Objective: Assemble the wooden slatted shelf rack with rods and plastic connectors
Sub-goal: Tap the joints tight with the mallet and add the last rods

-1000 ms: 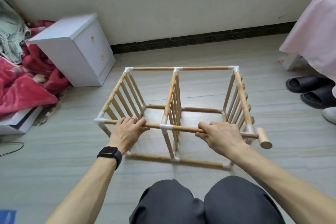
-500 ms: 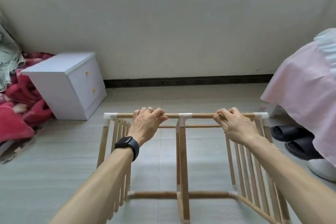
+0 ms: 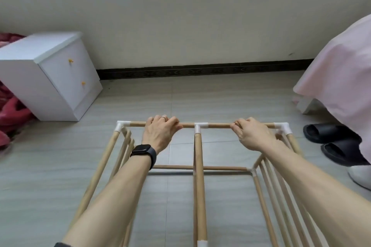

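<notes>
The wooden slatted rack (image 3: 198,176) stretches from under my arms out over the tiled floor, its rods joined by white plastic connectors (image 3: 199,126). Its far top rod (image 3: 219,125) runs left to right. My left hand (image 3: 159,133), with a ring and a black watch on the wrist, grips that rod left of the middle connector. My right hand (image 3: 251,136) grips the same rod right of the connector. Slatted panels slope down on the left (image 3: 120,146) and the right (image 3: 273,182).
A white two-drawer cabinet (image 3: 50,78) stands at the left by the wall, with red bedding (image 3: 12,110) beside it. A pink cloth (image 3: 341,70) hangs at the right above black slippers (image 3: 329,140) and a white shoe (image 3: 359,176). Tiled floor lies between rack and wall.
The rack has been tipped over and lifted away from me, both hands keeping hold of the same rod. The view rose towards the wall, and my knees dropped out of sight.
</notes>
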Demonstrator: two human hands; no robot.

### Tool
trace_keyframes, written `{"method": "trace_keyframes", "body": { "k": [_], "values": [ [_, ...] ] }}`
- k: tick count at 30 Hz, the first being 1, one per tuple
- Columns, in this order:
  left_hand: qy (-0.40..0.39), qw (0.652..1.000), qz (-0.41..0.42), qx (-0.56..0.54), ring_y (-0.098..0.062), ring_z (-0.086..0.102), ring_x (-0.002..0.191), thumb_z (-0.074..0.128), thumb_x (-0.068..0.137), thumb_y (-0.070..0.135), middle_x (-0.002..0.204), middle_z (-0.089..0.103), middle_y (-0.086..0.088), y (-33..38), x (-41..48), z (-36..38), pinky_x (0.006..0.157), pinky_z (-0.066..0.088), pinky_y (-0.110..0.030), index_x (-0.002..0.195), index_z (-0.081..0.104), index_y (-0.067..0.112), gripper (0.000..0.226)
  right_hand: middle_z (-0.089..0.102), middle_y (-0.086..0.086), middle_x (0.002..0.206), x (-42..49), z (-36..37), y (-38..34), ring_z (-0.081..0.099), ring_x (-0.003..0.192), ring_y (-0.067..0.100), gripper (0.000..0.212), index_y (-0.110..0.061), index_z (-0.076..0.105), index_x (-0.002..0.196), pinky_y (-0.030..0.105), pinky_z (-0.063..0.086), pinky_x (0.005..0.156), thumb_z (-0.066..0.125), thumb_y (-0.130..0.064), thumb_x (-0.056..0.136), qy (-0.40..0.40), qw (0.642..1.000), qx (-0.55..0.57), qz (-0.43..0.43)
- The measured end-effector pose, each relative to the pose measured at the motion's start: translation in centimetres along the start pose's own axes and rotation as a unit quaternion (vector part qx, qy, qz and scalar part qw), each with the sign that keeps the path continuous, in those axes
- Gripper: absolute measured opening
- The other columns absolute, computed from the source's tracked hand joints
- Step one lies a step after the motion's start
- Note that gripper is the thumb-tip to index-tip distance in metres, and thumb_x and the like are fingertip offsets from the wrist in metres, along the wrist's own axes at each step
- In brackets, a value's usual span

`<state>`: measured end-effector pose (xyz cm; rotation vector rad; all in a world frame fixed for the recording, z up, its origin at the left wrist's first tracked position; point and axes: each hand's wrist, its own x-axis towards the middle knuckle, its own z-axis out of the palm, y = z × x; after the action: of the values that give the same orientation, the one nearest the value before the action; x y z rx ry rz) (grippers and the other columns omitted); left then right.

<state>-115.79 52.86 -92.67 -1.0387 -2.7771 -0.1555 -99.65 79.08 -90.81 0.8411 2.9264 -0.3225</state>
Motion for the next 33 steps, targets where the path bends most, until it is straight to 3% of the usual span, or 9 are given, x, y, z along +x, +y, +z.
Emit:
{"method": "trace_keyframes", "body": {
  "k": [7,9,13,20,23,25,27,29,33],
  "values": [
    [-0.024,0.982,-0.101,-0.158,-0.024,0.041,0.132,0.043,0.104,0.043,0.139,0.053,-0.004,2.7,-2.0,-0.7,0.111,0.032,-0.041,0.14,0.052,0.027,0.041,0.066,0.004,0.096,-3.6,-4.3,-1.6,0.059,0.091,0.027,0.048,-0.017,0.059,0.089,0.038,0.043,0.079,0.029,-0.049,0.108,0.164,0.961,0.223,0.01],
    [-0.015,0.937,-0.127,-0.326,-0.022,0.042,0.134,0.047,0.103,0.044,0.136,0.053,-0.003,4.8,-4.0,-2.6,0.11,0.037,-0.039,0.139,0.053,0.023,0.042,0.065,-0.006,0.08,-5.7,-6.4,-3.2,0.058,0.071,0.016,0.046,-0.021,0.057,0.087,0.033,0.042,0.066,0.03,-0.051,0.108,0.253,0.86,0.442,0.026],
    [-0.153,0.781,-0.175,-0.58,-0.018,0.061,0.108,0.035,0.103,0.059,0.115,0.066,0.004,9.0,-9.2,-5.9,0.092,0.051,-0.04,0.115,0.062,0.021,0.049,0.042,-0.004,0.064,-10.2,-8.0,-6.3,0.034,0.045,0.008,0.041,-0.019,0.04,0.082,0.023,0.033,0.045,0.027,-0.045,0.11,0.279,0.542,0.792,0.037],
    [-0.229,0.674,-0.191,-0.676,-0.022,0.071,0.084,0.023,0.102,0.066,0.101,0.075,-0.007,8.8,-15.3,-9.7,0.073,0.058,-0.034,0.116,0.066,0.018,0.066,0.044,-0.002,0.066,-15.1,-4.4,-9.4,0.042,0.044,0.01,0.042,-0.019,0.043,0.082,0.023,0.044,0.05,0.029,-0.048,0.109,0.221,0.399,0.872,0.178],
    [-0.235,0.732,-0.171,-0.617,-0.017,0.063,0.073,0.024,0.104,0.062,0.09,0.068,-0.005,8.7,-17.6,-10.0,0.064,0.052,-0.028,0.114,0.059,0.014,0.06,0.048,-0.001,0.07,-16.3,-2.5,-10.6,0.048,0.051,0.011,0.042,-0.017,0.049,0.085,0.025,0.048,0.055,0.032,-0.047,0.109,0.163,0.427,0.861,0.225],
    [-0.175,0.771,-0.202,-0.579,-0.014,0.054,0.072,0.031,0.107,0.049,0.09,0.06,-0.004,8.1,-18.3,-9.7,0.065,0.047,-0.029,0.108,0.055,0.017,0.04,0.055,0.001,0.079,-17.1,-0.9,-10.6,0.055,0.069,0.014,0.035,-0.016,0.056,0.087,0.03,0.051,0.068,0.042,-0.04,0.108,0.099,0.546,0.808,0.197],
    [-0.12,0.741,-0.251,-0.611,-0.011,0.05,0.067,0.039,0.107,0.037,0.087,0.054,-0.002,6.6,-18.4,-9.8,0.061,0.044,-0.027,0.113,0.05,0.018,0.023,0.062,0.002,0.081,-17.9,0.2,-10.0,0.058,0.072,0.015,0.021,-0.015,0.064,0.087,0.032,0.053,0.07,0.059,-0.029,0.102,0.025,0.636,0.76,0.134],
    [-0.108,0.687,-0.266,-0.668,-0.009,0.047,0.058,0.048,0.105,0.033,0.083,0.051,-0.002,4.5,-18.2,-10.4,0.056,0.042,-0.025,0.12,0.048,0.017,0.022,0.07,0.005,0.079,-18.5,0.6,-9.1,0.056,0.059,0.012,0.014,-0.011,0.07,0.09,0.027,0.054,0.058,0.076,-0.024,0.089,-0.028,0.655,0.75,0.081],
    [-0.084,0.708,-0.218,-0.666,-0.005,0.053,0.058,0.067,0.095,0.041,0.087,0.064,-0.001,0.9,-17.9,-11.2,0.054,0.044,-0.021,0.117,0.061,0.018,0.032,0.074,0.016,0.087,-18.7,0.1,-8.2,0.05,0.053,0.012,0.022,-0.009,0.077,0.09,0.022,0.044,0.048,0.08,-0.028,0.078,-0.129,0.753,0.645,-0.029]
  ]
}}
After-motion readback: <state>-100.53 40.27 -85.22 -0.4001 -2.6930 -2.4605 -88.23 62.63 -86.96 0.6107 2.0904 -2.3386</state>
